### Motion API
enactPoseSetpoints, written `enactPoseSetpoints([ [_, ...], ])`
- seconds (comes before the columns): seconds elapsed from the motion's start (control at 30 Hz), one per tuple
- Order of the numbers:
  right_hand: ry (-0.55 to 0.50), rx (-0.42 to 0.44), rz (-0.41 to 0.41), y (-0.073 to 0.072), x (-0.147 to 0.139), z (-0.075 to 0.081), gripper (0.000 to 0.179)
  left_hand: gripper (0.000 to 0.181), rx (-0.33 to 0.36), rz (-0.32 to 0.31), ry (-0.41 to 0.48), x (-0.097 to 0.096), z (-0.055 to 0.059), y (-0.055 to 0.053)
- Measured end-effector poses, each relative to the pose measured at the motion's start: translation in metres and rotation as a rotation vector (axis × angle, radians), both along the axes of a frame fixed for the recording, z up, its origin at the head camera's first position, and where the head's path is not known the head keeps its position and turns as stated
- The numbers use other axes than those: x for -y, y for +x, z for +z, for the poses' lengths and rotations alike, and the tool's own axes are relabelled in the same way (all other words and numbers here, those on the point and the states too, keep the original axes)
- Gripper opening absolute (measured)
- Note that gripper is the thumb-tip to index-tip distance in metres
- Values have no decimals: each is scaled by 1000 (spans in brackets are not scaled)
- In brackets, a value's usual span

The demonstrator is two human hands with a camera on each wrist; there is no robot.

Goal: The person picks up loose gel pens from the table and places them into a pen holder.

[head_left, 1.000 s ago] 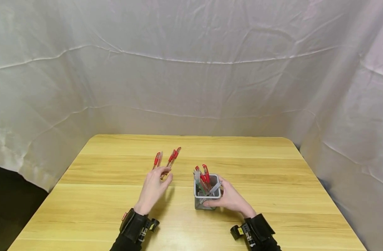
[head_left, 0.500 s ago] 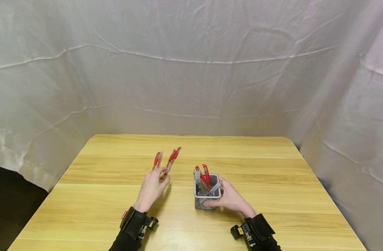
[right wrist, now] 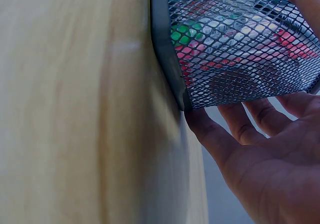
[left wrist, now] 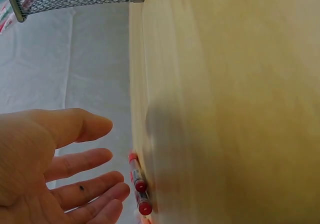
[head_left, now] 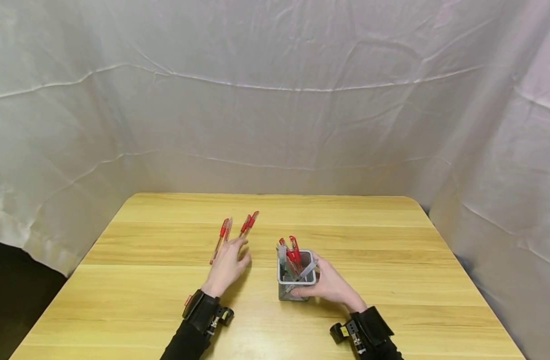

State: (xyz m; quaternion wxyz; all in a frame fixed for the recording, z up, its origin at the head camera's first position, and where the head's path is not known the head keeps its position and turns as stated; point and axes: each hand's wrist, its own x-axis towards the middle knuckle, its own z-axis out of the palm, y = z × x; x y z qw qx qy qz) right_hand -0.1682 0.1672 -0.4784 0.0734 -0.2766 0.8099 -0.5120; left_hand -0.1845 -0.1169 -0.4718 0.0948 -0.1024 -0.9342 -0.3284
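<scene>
My left hand (head_left: 227, 265) hovers low over the table with its fingers loosely extended, and the left wrist view shows nothing in it. Its fingers overlap the lower ends of two red-capped pens (head_left: 249, 223) in the head view. Just left of it lie a red pen (head_left: 218, 243) and a pen with a clear cap (head_left: 228, 229). My right hand (head_left: 331, 285) grips a square mesh pen holder (head_left: 286, 296) from its right side, thumb in front. Several red, green and clear pens (head_left: 295, 252) lean inside the holder, which stands upright on the table.
The wooden table (head_left: 392, 250) has rounded far corners. A pale cloth curtain (head_left: 275, 125) hangs behind it and at both sides. Bare tabletop shows between the left hand and the pen holder.
My left hand has shifted slightly right and forward, and its fingers have spread. More of the leftmost red pen shows beside it. The right hand and the pen holder stay put.
</scene>
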Motion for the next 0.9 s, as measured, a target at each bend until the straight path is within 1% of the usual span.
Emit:
enactPoseSetpoints([
  [0.17,2,3,-2,0,0,0,76,43,24,-18,-26,-2,0,-6],
  [0.3,1,-6,5,0,0,0,76,46,54,-19,-43,-4,-1,-10],
  [0.47,4,-20,9,0,0,0,75,51,90,-26,-20,-7,-1,-13],
  [0.67,-6,18,-1,0,0,1,75,58,163,-63,28,-10,-1,-18],
  [0.9,-19,40,4,1,1,1,75,58,173,-64,22,-11,-4,-23],
])
